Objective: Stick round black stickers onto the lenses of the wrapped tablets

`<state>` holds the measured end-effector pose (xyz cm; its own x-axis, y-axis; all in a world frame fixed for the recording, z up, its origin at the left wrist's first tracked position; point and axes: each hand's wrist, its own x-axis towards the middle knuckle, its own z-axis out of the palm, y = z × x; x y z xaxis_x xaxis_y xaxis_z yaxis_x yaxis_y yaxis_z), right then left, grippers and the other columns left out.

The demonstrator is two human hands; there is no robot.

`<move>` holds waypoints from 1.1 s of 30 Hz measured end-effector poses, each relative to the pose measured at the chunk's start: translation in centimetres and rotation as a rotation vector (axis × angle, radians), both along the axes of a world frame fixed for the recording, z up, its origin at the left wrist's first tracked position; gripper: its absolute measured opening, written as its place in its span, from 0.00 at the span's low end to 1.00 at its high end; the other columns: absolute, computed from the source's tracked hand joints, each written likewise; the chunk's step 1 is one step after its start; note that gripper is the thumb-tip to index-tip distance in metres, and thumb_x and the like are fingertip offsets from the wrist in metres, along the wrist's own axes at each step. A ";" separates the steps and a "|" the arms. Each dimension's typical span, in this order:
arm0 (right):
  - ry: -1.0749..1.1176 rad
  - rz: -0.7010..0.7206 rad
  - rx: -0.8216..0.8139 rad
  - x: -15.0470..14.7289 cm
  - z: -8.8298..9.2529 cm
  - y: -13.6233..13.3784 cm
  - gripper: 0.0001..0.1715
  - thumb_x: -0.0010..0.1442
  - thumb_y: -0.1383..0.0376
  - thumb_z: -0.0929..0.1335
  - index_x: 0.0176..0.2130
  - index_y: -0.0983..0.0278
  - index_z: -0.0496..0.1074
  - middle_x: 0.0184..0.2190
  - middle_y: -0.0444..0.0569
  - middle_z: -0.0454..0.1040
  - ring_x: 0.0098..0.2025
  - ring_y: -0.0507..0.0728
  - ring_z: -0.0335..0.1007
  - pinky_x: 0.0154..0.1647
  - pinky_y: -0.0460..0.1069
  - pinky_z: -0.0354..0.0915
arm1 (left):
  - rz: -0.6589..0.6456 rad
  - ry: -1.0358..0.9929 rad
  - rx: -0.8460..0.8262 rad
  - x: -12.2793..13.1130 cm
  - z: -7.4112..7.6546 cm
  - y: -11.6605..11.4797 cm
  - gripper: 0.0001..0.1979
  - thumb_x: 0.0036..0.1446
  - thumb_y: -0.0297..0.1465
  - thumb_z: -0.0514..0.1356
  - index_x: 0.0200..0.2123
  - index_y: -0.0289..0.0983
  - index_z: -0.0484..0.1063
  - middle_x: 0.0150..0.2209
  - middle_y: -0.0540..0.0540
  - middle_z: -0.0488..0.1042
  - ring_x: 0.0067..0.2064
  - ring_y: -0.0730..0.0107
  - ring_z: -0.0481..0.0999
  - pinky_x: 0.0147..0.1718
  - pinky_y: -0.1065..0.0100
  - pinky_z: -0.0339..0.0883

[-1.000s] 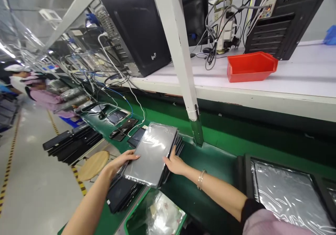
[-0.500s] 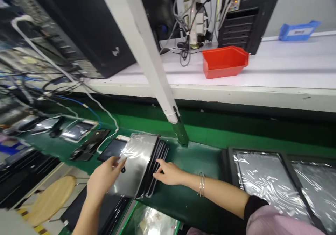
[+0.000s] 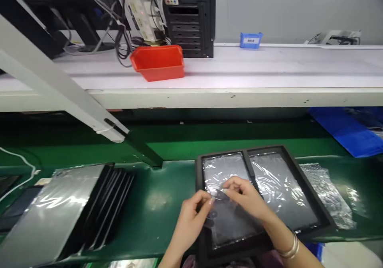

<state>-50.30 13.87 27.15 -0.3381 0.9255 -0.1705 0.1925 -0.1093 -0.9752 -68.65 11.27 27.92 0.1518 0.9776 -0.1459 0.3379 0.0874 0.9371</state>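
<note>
My left hand [image 3: 191, 216] and right hand [image 3: 247, 198] pinch a small, clear plastic piece [image 3: 218, 194] above a black, rectangular two-compartment tray [image 3: 303, 187], at the green desk [image 3: 163, 208]'s front edge.

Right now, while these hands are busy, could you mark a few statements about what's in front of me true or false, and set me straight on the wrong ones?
1. The left hand and right hand pinch a thin clear piece. True, though blur hides what it is.
2. The red bin sits inside the black tray. False: it stands on the white shelf.
3. Two film-covered panels lie side by side in the black tray. True.
4. The bracelet is on the left wrist. False: it is on the right.
5. The stack of panels lies left of the black tray. True.
</note>
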 end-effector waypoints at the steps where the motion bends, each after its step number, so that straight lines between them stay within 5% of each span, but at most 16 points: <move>1: -0.064 -0.024 0.042 2.6 -0.3 -0.4 0.11 0.57 0.59 0.66 0.35 0.64 0.72 0.20 0.40 0.66 0.23 0.50 0.60 0.25 0.44 0.57 | -0.068 -0.010 -0.028 1.9 -0.3 -0.2 0.11 0.57 0.37 0.54 0.26 0.38 0.64 0.23 0.52 0.66 0.27 0.71 0.66 0.28 0.72 0.59; 5: -0.398 -0.073 0.248 12.5 -1.5 -0.4 0.15 0.61 0.58 0.62 0.36 0.62 0.74 0.31 0.47 0.75 0.31 0.54 0.67 0.32 0.47 0.61 | -0.179 -0.082 -0.121 8.2 -1.7 -1.3 0.05 0.60 0.32 0.50 0.34 0.39 0.63 0.29 0.48 0.73 0.33 0.68 0.72 0.34 0.70 0.62; 9: -0.746 -0.102 0.454 19.3 -3.6 2.9 0.18 0.64 0.62 0.58 0.42 0.62 0.73 0.40 0.51 0.75 0.40 0.58 0.69 0.42 0.51 0.63 | -0.188 -0.038 -0.126 11.4 -3.1 -2.0 0.08 0.57 0.29 0.49 0.36 0.37 0.66 0.28 0.48 0.73 0.32 0.68 0.71 0.33 0.69 0.62; 14: -1.014 0.041 0.605 20.9 -5.8 8.8 0.19 0.64 0.66 0.58 0.49 0.66 0.70 0.47 0.56 0.71 0.47 0.61 0.63 0.48 0.54 0.59 | -0.118 0.211 -0.109 12.1 -2.9 -0.1 0.13 0.50 0.24 0.45 0.24 0.37 0.69 0.26 0.47 0.73 0.33 0.66 0.73 0.34 0.69 0.65; 17: -1.000 0.083 0.616 20.3 -6.2 11.4 0.16 0.64 0.66 0.59 0.43 0.65 0.73 0.42 0.55 0.72 0.43 0.60 0.63 0.45 0.53 0.58 | -0.033 0.677 0.017 11.2 -2.3 3.5 0.17 0.57 0.26 0.44 0.37 0.38 0.73 0.39 0.45 0.75 0.42 0.64 0.75 0.42 0.66 0.66; 20: -0.987 0.126 0.628 20.0 -5.5 12.2 0.16 0.64 0.68 0.58 0.33 0.65 0.73 0.35 0.52 0.72 0.39 0.58 0.63 0.41 0.52 0.57 | 0.095 0.902 0.011 9.5 -2.3 7.7 0.19 0.60 0.31 0.45 0.50 0.36 0.68 0.52 0.36 0.67 0.44 0.53 0.75 0.43 0.56 0.65; 23: -0.962 0.188 0.656 20.5 -3.6 9.7 0.14 0.62 0.71 0.58 0.33 0.65 0.71 0.35 0.52 0.72 0.40 0.58 0.63 0.42 0.52 0.57 | 0.085 0.958 0.010 7.8 -2.7 10.9 0.19 0.61 0.35 0.47 0.51 0.38 0.68 0.53 0.38 0.66 0.45 0.52 0.75 0.43 0.58 0.65; 26: -0.842 0.401 0.589 21.9 -0.7 3.5 0.16 0.59 0.76 0.56 0.34 0.64 0.69 0.34 0.52 0.71 0.38 0.57 0.63 0.40 0.52 0.58 | 0.012 0.972 0.019 6.6 -2.9 12.6 0.17 0.60 0.38 0.50 0.48 0.39 0.71 0.49 0.42 0.69 0.46 0.57 0.74 0.43 0.64 0.65; 29: -0.654 0.681 0.270 23.9 2.0 -3.0 0.14 0.59 0.74 0.58 0.33 0.61 0.69 0.31 0.49 0.72 0.33 0.55 0.65 0.32 0.49 0.60 | -0.041 1.000 0.039 6.5 -2.4 13.2 0.13 0.61 0.34 0.50 0.43 0.38 0.71 0.46 0.42 0.71 0.46 0.60 0.73 0.42 0.66 0.65; 33: -0.387 0.760 -0.052 26.1 3.0 -6.8 0.11 0.63 0.64 0.60 0.35 0.58 0.70 0.32 0.50 0.76 0.35 0.56 0.71 0.35 0.50 0.62 | -0.150 1.065 0.054 8.6 -0.8 10.5 0.14 0.61 0.27 0.45 0.44 0.33 0.68 0.39 0.35 0.75 0.40 0.51 0.75 0.37 0.58 0.65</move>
